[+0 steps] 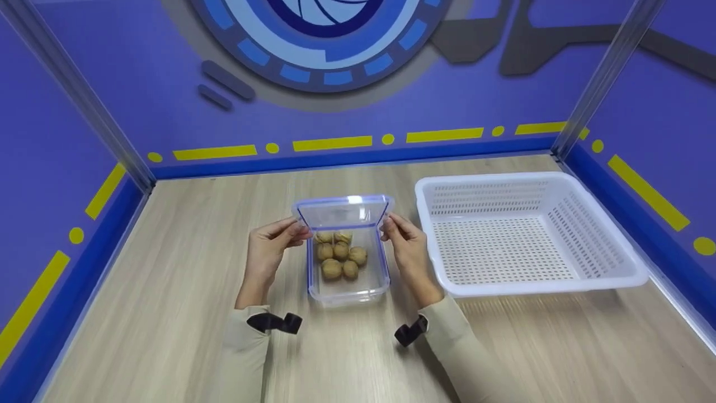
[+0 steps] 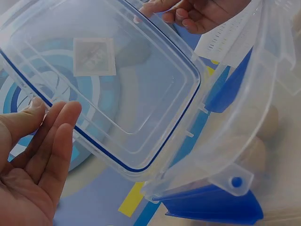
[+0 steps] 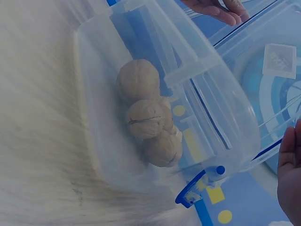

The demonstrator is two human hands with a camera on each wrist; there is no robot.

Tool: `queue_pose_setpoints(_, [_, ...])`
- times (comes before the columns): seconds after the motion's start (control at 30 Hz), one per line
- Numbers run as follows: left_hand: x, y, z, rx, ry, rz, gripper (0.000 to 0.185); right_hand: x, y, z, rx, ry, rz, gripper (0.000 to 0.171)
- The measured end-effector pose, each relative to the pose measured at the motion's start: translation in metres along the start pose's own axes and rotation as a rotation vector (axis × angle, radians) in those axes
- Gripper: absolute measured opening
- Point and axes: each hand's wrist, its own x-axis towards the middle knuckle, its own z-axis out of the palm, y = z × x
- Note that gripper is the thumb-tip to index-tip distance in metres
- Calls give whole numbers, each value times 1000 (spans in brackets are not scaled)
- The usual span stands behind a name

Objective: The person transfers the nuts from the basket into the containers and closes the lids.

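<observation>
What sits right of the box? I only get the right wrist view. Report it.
Observer: A white basket, empty, stands right of the box, apart from it.
Operator: Now tell me what holds the lid.
Observer: Both hands. The left hand and the right hand each hold one side of the lid, which is raised over the box's far end.
Operator: Count the walnuts.
Observer: About six walnuts show in the head view; the lid may hide more.
</observation>
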Motion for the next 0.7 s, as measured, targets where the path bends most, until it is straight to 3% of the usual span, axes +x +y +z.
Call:
queue_pose_setpoints(0.3, [-1, -9, -3, 9, -39, -9, 20, -1, 6, -7, -9, -85, 17, 32])
queue_pose_setpoints(0.5, [-1, -12, -1, 49, 18, -59, 22, -3, 2, -8, -48, -108, 86, 35])
queue_pose_setpoints(0.7, [-1, -13, 3, 116, 85, -92, 21, -7, -19, -5, -171, -88, 119, 32])
